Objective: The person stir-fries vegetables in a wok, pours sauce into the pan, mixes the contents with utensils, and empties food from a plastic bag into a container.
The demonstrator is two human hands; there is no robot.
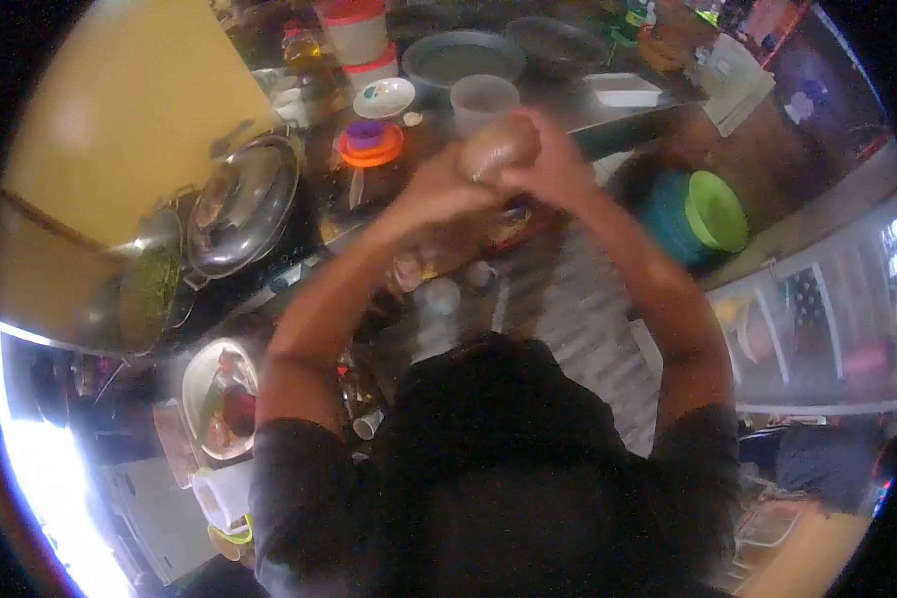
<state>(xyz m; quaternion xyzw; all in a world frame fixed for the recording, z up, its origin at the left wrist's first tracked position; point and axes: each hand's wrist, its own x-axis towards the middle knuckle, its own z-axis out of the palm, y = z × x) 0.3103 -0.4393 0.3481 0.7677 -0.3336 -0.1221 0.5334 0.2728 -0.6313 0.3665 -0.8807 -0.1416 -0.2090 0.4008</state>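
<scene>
Both my hands are raised over the counter's front edge around a rounded, light-brown, shiny thing (500,149), too blurred to name. My left hand (455,187) grips it from the left and below. On its other side, my right hand (550,164) is wrapped round it, fingers smeared by motion. Just behind the hands stands a translucent plastic tub (484,100). An orange lid or bowl (371,149) with a purple cap-like piece (365,134) on it lies to the left, near a white bowl (384,98).
A large lidded pan (244,209) sits at left beside a pan of greens (149,289). Red-lidded tubs (357,35), an oil bottle (300,45) and a round dark tray (463,58) stand at the back. Green and teal basins (716,211) are at right, a dish rack (797,329) nearer.
</scene>
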